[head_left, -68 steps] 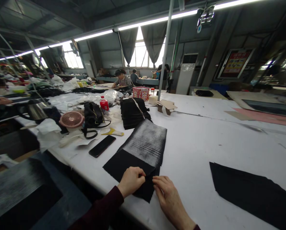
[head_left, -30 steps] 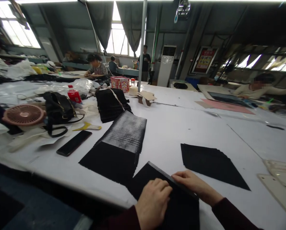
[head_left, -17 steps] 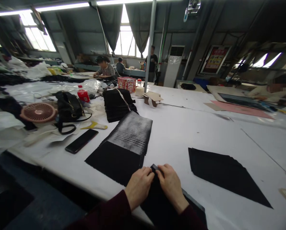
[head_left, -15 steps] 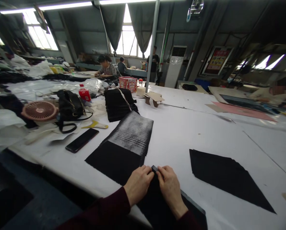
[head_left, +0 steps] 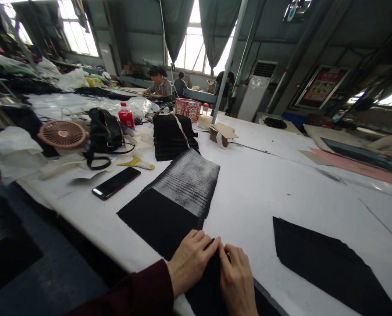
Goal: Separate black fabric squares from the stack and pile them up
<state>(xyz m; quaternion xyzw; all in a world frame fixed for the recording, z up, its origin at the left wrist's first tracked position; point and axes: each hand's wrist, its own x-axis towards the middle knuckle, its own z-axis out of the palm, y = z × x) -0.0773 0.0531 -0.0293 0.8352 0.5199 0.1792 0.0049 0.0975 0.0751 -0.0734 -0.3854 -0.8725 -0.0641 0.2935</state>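
Observation:
My left hand (head_left: 192,259) and my right hand (head_left: 237,281) meet at the far edge of a black fabric piece (head_left: 204,287) by the table's front. Both sets of fingers are closed on that edge, fingertips close together; the exact fold beneath them is hidden. A grey strip runs along the piece's right side, partly behind my right wrist. Just beyond my left hand lies a fanned row of black fabric pieces (head_left: 158,221), with shiny greyish bands (head_left: 192,175) showing at its far part. More flat black fabric (head_left: 327,259) rests to the right of my hands.
On the white table (head_left: 255,188), a phone (head_left: 116,183), yellow-and-white scrap (head_left: 136,163), black bag (head_left: 105,131), pink fan (head_left: 63,134) and red bottle (head_left: 126,116) stand left. A tied black fabric stack (head_left: 171,138) and cardboard (head_left: 222,131) lie farther back. Other people work beyond.
The view has swung left and tilted down a little. My fingers have drawn together over the fabric's edge, covering the grey folded end that showed between them before.

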